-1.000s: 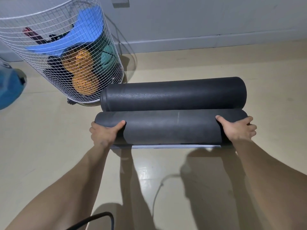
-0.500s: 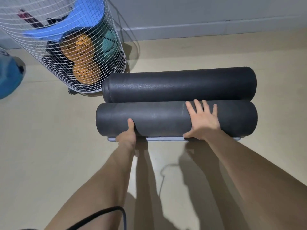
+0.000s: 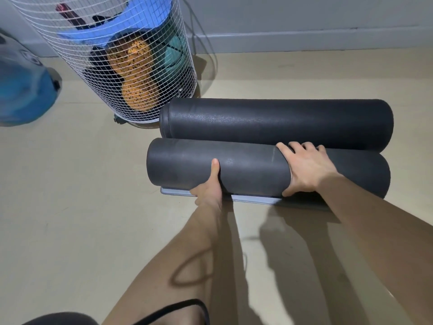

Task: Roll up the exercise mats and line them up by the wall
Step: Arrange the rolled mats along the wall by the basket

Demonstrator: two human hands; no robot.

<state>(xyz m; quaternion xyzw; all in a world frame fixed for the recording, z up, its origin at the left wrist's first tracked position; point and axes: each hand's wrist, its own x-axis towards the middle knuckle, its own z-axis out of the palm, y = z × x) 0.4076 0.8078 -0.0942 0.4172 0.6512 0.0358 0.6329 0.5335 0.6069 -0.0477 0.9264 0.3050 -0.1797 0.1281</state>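
Two rolled black exercise mats lie side by side on the floor, parallel to the wall. The far mat [image 3: 276, 121] touches the near mat [image 3: 185, 165]. A thin grey edge of the near mat's loose end [image 3: 253, 198] shows flat under its front. My left hand [image 3: 209, 187] grips the near roll from below, thumb up on its front face. My right hand [image 3: 304, 168] lies over the top of the same roll, fingers reaching into the seam between the two mats, thumb at the bottom front.
A tall white wire basket [image 3: 131, 62] holding orange, blue and teal gear stands left of the far mat, nearly touching it. A blue rounded object [image 3: 23, 90] sits at the far left. The grey wall skirting [image 3: 304, 41] runs behind. A thin cable lies on the beige floor [image 3: 70, 207].
Both hands moved from the roll's ends toward its middle; the right one now lies on top. The near mat rolled up against the far mat, and the view moved closer.
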